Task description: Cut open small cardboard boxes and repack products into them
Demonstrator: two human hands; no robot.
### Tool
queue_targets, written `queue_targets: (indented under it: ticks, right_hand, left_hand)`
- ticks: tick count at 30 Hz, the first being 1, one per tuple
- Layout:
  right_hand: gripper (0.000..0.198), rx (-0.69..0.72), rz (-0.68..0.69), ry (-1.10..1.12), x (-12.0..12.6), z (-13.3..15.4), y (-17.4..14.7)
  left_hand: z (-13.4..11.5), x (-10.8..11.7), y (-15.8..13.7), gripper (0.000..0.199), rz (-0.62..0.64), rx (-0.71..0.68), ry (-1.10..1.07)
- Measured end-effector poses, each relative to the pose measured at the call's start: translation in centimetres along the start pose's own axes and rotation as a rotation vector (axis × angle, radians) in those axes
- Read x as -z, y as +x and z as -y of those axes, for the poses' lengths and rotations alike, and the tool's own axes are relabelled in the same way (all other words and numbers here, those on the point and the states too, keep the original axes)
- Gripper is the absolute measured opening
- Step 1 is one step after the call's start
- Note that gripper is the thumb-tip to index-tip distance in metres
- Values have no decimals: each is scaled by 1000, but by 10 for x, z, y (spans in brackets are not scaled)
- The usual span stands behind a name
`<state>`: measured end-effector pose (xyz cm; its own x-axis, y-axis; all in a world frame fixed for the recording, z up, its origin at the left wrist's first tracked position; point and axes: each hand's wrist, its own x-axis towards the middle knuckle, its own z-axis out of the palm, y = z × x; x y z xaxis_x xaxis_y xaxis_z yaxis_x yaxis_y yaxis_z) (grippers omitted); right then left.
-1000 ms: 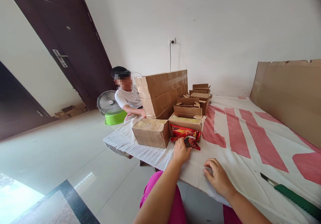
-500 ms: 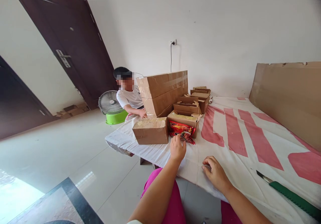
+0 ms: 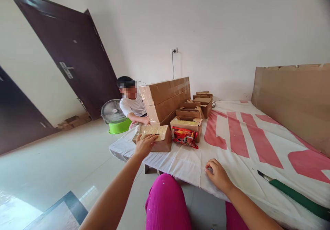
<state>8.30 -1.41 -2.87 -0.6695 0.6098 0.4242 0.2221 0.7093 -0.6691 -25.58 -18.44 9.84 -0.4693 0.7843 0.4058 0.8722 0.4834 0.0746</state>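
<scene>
My left hand (image 3: pixel 144 145) lies over the taped cardboard box (image 3: pixel 163 144) at the table's near left corner. Its fingers are stretched across the box top, and the hand is open. Beside that box, a red printed food packet (image 3: pixel 184 137) leans against an open-topped carton (image 3: pixel 187 121). My right hand (image 3: pixel 218 175) rests at the table's front edge, fingers loosely curled and thumb apart, with nothing I can make out in it. A green box cutter (image 3: pixel 296 195) with its blade out lies to the right of that hand.
Stacked taped cartons (image 3: pixel 167 98) stand behind the near box. More open cartons (image 3: pixel 203 104) line up toward the wall. Another person (image 3: pixel 134 103) sits beyond the stack, near a fan (image 3: pixel 113 111). A large cardboard sheet (image 3: pixel 291 103) stands at the right on the red-and-white cloth (image 3: pixel 234 134).
My left hand has moved left from the red packet onto the top of the taped box. My right hand stays at the table edge. The view has shifted slightly.
</scene>
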Motion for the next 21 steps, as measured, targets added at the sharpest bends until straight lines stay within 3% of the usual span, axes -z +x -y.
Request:
queue_targets:
  ticks: [5,9,15,18,21]
  right_hand:
    - [7,-11,-18,16,1,3,-1]
    - [7,-38,-51,65,-1,4,0]
    - [38,-131,-207,285,10,8,1]
    - [44,-168,-379,425,33,17,-9]
    - [47,-223,-476,501,62,20,-27]
  left_hand:
    - [11,3,-37,33,-129,-176,-76]
    - [-11,16,-67,32,-139,-331,-141]
    - [-114,22,-93,34,-24,-458,-324]
    - [-172,10,-99,36,29,-497,-387]
    - [-222,-3,-103,35,-5,-516,-474]
